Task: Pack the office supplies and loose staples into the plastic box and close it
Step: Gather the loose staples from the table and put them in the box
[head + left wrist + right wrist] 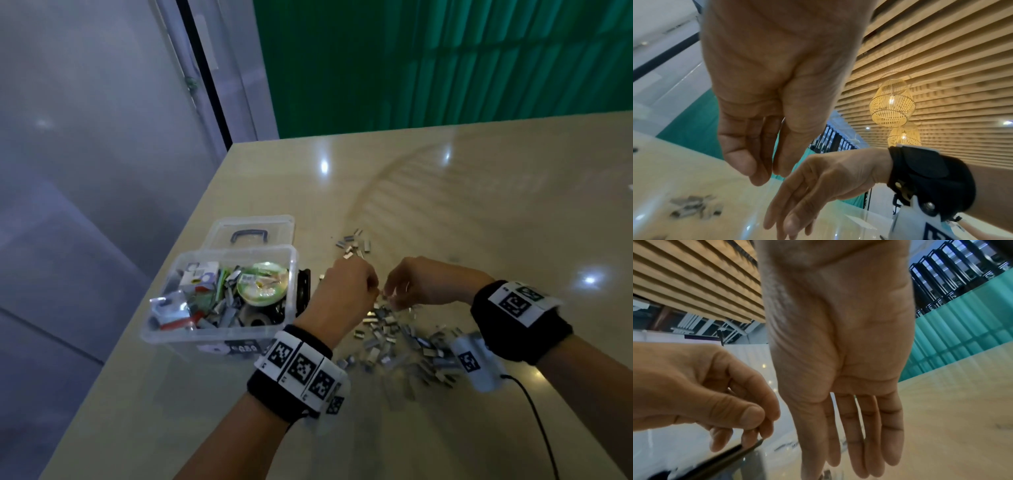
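Note:
A clear plastic box [219, 334] stands open at the table's left, filled with tape rolls, packets and staple strips. Its lid [255, 224] lies back behind it. Loose staples [394, 339] lie heaped to the right of the box, blurred in the left wrist view [694, 209]. My left hand [371, 291] hovers over the heap's far end, with the thumb pinched against curled fingers [754, 417], apparently on a few staples. My right hand [394, 298] faces it, straight fingers [869, 434] pointing down at the heap and holding nothing.
A smaller scatter of staples [354, 243] lies farther back. A black item [303, 286] sits against the box's right wall. The table's left edge [144, 322] runs close beside the box. A black cable [534, 411] trails from my right wrist.

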Action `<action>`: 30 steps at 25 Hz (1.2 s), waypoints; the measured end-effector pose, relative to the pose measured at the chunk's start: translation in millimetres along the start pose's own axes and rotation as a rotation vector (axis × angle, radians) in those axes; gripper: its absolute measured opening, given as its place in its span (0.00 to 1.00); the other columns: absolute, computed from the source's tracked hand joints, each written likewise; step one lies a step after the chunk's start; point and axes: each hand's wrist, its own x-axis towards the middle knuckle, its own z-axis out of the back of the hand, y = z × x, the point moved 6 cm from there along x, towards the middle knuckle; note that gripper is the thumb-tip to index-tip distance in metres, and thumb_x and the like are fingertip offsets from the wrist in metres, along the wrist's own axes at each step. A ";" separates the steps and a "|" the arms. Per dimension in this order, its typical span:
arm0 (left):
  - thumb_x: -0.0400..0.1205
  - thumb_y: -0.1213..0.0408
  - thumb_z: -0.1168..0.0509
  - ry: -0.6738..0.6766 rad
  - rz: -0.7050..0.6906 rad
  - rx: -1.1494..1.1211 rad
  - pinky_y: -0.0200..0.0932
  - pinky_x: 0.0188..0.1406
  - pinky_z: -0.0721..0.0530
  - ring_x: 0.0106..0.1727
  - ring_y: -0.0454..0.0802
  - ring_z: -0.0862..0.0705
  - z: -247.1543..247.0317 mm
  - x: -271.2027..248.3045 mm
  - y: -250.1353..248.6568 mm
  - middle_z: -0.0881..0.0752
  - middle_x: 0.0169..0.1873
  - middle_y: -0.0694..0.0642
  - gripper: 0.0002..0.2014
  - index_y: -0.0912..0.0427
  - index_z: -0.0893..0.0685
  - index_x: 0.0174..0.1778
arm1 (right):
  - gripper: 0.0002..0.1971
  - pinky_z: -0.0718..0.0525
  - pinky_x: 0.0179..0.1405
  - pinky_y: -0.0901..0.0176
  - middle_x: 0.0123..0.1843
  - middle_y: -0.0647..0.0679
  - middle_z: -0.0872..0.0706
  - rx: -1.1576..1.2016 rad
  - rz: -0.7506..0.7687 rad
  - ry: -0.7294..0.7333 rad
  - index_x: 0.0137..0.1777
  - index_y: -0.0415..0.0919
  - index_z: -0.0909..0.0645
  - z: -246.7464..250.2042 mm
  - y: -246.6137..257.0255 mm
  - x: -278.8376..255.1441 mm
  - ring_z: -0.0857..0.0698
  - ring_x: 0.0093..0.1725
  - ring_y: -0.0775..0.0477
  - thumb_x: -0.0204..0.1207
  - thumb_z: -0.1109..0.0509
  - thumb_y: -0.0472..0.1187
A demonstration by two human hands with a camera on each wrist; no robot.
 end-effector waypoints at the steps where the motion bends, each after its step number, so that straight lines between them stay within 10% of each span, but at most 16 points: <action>1: 0.81 0.62 0.31 0.014 0.040 0.001 0.52 0.55 0.13 0.51 0.55 0.12 -13.8 -1.8 3.3 0.11 0.49 0.57 0.07 0.55 0.09 0.52 | 0.07 0.16 0.50 0.55 0.47 0.56 0.10 -0.026 -0.008 0.028 0.50 0.53 0.12 -7.8 -6.8 -2.3 0.12 0.47 0.52 0.74 0.20 0.47; 11: 0.75 0.57 0.23 0.209 0.236 0.024 0.51 0.54 0.13 0.50 0.54 0.13 -83.3 -31.7 36.8 0.13 0.51 0.56 0.12 0.53 0.10 0.52 | 0.12 0.22 0.39 0.62 0.41 0.57 0.13 -0.048 0.086 0.069 0.54 0.49 0.11 -44.0 -25.0 -22.5 0.15 0.41 0.58 0.71 0.17 0.44; 21: 0.80 0.60 0.27 0.073 0.212 0.134 0.53 0.52 0.12 0.51 0.52 0.16 -100.7 -32.4 43.6 0.18 0.54 0.54 0.07 0.53 0.10 0.53 | 0.04 0.13 0.46 0.58 0.45 0.49 0.12 -0.105 0.156 -0.034 0.47 0.42 0.10 -85.8 -24.5 -8.1 0.14 0.44 0.51 0.76 0.25 0.35; 30: 0.83 0.63 0.31 0.036 0.151 0.016 0.51 0.54 0.13 0.47 0.52 0.12 -47.5 -41.9 18.6 0.10 0.47 0.56 0.08 0.54 0.09 0.55 | 0.03 0.18 0.39 0.70 0.38 0.58 0.09 0.027 0.247 -0.077 0.43 0.48 0.08 -14.4 -3.5 -19.9 0.13 0.38 0.64 0.73 0.19 0.38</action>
